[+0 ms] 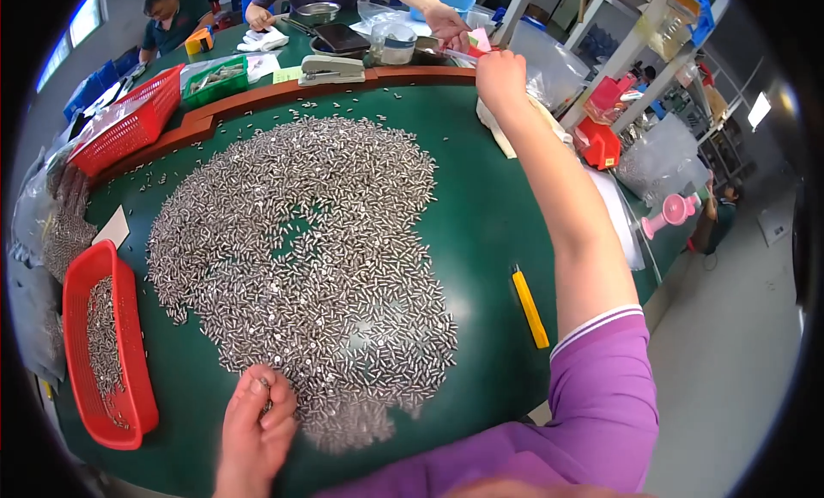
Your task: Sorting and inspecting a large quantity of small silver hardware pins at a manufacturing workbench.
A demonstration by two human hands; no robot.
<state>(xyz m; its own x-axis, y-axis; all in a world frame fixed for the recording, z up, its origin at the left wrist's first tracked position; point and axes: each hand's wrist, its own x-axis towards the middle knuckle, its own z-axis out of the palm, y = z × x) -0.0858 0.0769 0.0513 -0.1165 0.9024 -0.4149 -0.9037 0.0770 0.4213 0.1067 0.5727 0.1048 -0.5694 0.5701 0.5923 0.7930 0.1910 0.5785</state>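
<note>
A broad heap of small silvery metal pins point(300, 189) spreads over the green table. At its near edge my left hand point(260, 425) is closed with the palm partly turned up, a few small metal pins between its curled fingers. My right arm stretches to the far edge of the table. There my right hand point(502, 75) is closed in a fist beside a red item point(475, 50), close to a co-worker's open hand point(449, 27). What the right fist holds, if anything, is hidden. A red plastic tray point(135, 361) with more pins stands left of the heap.
A yellow cutter knife point(530, 309) lies right of the heap. Along the far side runs a reddish-brown raised edge point(257, 100) bearing a stapler point(331, 70). A red basket point(129, 124) and a green tray point(215, 81) stand far left; a pink fan point(670, 213) is at right.
</note>
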